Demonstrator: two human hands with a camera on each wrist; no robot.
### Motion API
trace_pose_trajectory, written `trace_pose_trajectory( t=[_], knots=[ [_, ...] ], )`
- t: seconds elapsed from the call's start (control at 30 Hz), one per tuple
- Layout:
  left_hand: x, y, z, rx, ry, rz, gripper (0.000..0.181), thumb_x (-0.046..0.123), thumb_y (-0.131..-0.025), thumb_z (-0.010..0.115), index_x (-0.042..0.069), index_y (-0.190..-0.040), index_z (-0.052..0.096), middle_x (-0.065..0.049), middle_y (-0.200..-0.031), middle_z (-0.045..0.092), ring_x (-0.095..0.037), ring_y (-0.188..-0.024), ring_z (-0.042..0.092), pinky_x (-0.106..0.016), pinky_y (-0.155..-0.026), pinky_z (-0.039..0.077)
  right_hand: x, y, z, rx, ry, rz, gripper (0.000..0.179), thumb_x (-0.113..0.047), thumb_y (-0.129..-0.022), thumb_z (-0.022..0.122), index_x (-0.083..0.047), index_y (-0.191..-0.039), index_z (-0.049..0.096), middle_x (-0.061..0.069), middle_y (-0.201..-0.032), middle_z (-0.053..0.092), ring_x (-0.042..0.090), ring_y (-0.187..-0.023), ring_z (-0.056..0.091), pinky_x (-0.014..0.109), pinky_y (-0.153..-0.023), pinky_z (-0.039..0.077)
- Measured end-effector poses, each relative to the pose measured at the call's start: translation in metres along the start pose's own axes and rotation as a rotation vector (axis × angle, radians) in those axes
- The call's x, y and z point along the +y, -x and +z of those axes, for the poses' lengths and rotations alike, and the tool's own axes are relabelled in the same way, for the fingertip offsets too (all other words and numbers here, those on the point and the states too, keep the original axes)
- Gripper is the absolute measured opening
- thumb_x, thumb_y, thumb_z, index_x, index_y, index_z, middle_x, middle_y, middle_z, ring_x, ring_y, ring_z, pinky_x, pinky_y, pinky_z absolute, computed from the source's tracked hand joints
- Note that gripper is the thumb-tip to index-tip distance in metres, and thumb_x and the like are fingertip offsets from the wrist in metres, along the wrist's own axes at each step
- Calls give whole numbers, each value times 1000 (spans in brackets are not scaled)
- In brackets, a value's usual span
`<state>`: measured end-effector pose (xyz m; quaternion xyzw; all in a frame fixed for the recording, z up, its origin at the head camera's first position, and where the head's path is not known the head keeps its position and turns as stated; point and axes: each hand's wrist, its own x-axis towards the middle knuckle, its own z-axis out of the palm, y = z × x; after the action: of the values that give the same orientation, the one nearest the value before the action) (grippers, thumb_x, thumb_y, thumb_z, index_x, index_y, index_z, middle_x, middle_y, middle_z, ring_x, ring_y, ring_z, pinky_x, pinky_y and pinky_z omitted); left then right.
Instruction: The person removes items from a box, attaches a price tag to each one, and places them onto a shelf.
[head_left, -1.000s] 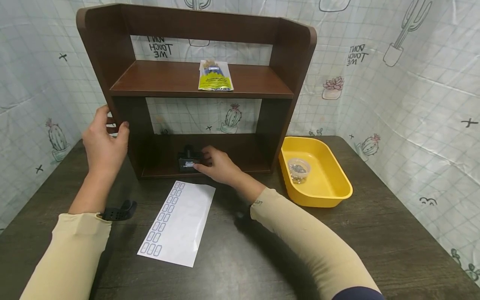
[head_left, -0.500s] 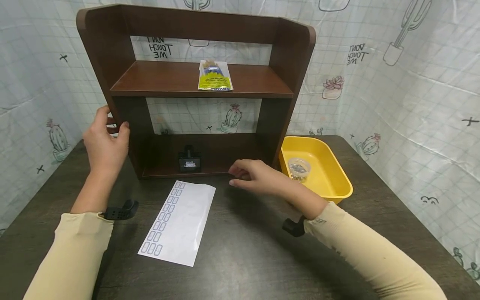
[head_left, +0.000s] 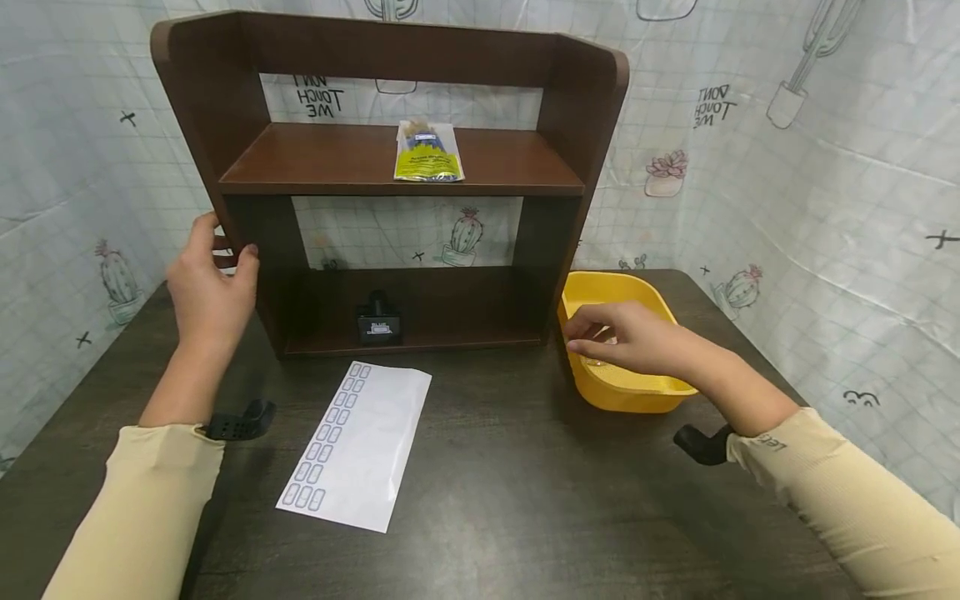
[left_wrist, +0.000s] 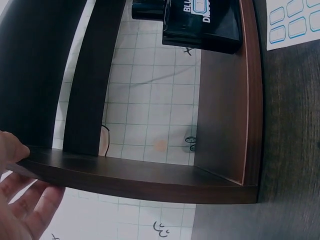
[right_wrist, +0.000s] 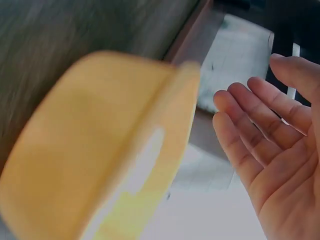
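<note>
My left hand (head_left: pixel 212 287) grips the left side panel of a dark brown wooden shelf unit (head_left: pixel 315 154), thumb on the inner face and fingers round the outside, as the left wrist view also shows. A black square bottle (head_left: pixel 367 322) with a narrow cap and a small white label stands at the front of the lower shelf; white lettering starting with BLUE shows on it. Over the left part of a yellow plastic basin (head_left: pixel 630 403) hovers my right hand (head_left: pixel 637 337). In the right wrist view its palm and relaxed fingers (right_wrist: pixel 240 140) hold nothing.
On the upper shelf lies a clear and yellow packet (head_left: pixel 427 158) with blue contents. A white sheet of blue-outlined labels (head_left: pixel 367 450) lies on the dark table (head_left: pixel 480 517) before the shelf. My right hand mostly hides a small clear tub in the basin.
My right hand has let go of the black bottle and moved right, away from the shelf, to above the yellow basin. The left hand stays on the side panel.
</note>
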<state>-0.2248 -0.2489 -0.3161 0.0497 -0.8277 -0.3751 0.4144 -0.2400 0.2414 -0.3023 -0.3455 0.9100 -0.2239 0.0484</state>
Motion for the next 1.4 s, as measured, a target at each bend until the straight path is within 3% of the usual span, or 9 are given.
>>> trace_pose_trajectory(
  t=[0.2, 0.37, 0.53, 1.03, 1.2, 1.4],
  knots=[
    [1, 0, -2, 10, -4, 9, 37, 14, -100, 61, 10, -137, 62, -22, -115, 76, -40, -103, 75, -3, -70, 33, 25, 10, -31, -41, 89, 140, 16, -19, -100, 71, -10, -114, 72, 0, -103, 77, 16, -98, 71, 41, -90, 62],
    [1, 1, -2, 10, -7, 17, 37, 15, -100, 61, 10, -137, 62, -23, -114, 76, -41, -103, 74, -3, -70, 32, 55, 15, -41, -95, 138, 237, 43, -30, -100, 72, -1, -130, 63, 19, -122, 72, 34, -111, 71, 52, -95, 59],
    [-1, 1, -1, 7, -13, 16, 38, 16, -100, 61, 10, -137, 62, -23, -115, 76, -42, -104, 74, -4, -70, 31, 75, 9, -42, -182, 94, 322, 66, -38, -98, 74, 0, -145, 49, 33, -143, 57, 48, -128, 61, 58, -102, 54],
    [-3, 0, -1, 3, -3, 20, 38, 16, -100, 62, 11, -138, 62, -23, -116, 76, -42, -105, 74, -3, -71, 32, 80, -24, -34, -286, -76, 378, 78, -37, -98, 73, -2, -155, 33, 35, -157, 40, 53, -144, 45, 61, -113, 46],
    [-2, 0, -1, 7, -1, 23, 38, 14, -100, 62, 9, -137, 62, -23, -115, 76, -40, -105, 74, -2, -70, 32, 79, -29, -29, -353, -84, 428, 80, -39, -96, 75, -1, -154, 34, 35, -158, 40, 51, -145, 42, 63, -115, 42],
    [-3, 0, -1, 13, 5, 29, 38, 14, -99, 62, 9, -137, 62, -23, -114, 75, -38, -103, 73, -1, -70, 32, 81, -30, -24, -369, -90, 428, 80, -38, -95, 77, 0, -152, 37, 36, -157, 41, 51, -144, 44, 63, -116, 40]
  ],
)
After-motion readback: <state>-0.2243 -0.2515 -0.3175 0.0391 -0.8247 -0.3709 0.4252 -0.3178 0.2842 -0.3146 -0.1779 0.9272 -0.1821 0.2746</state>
